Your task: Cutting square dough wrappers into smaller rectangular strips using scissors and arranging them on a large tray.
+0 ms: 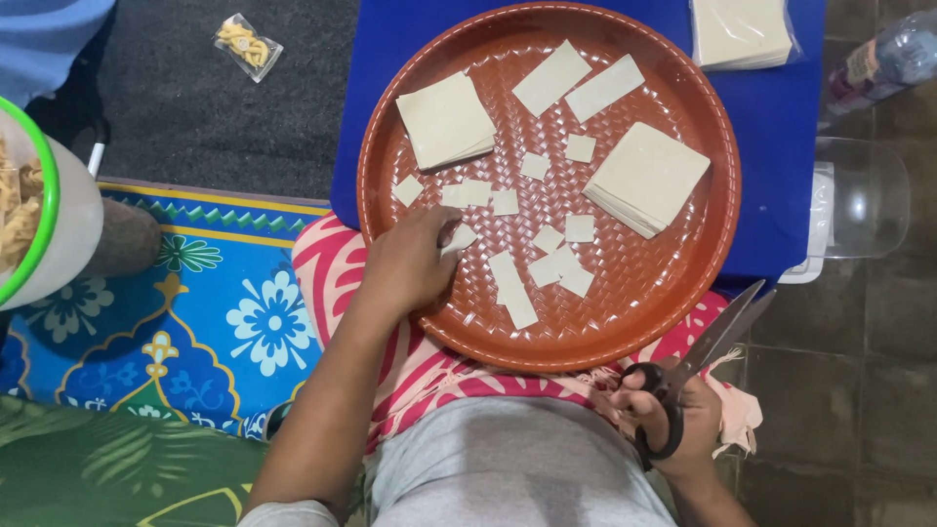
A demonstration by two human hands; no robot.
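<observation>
A round brown woven tray rests on my lap, holding two stacks of pale square dough sheets, a few long strips and several small cut squares. My left hand lies on the tray's left side, its fingertips pinching a small dough square. My right hand sits below the tray's lower right rim and grips black-handled scissors, blades pointing up and to the right.
A blue board lies under the tray. A wrapped stack of sheets sits at the top right, with a bottle and clear container beside it. A green-rimmed tub of twisted snacks is at left, and a small snack packet lies on the dark mat.
</observation>
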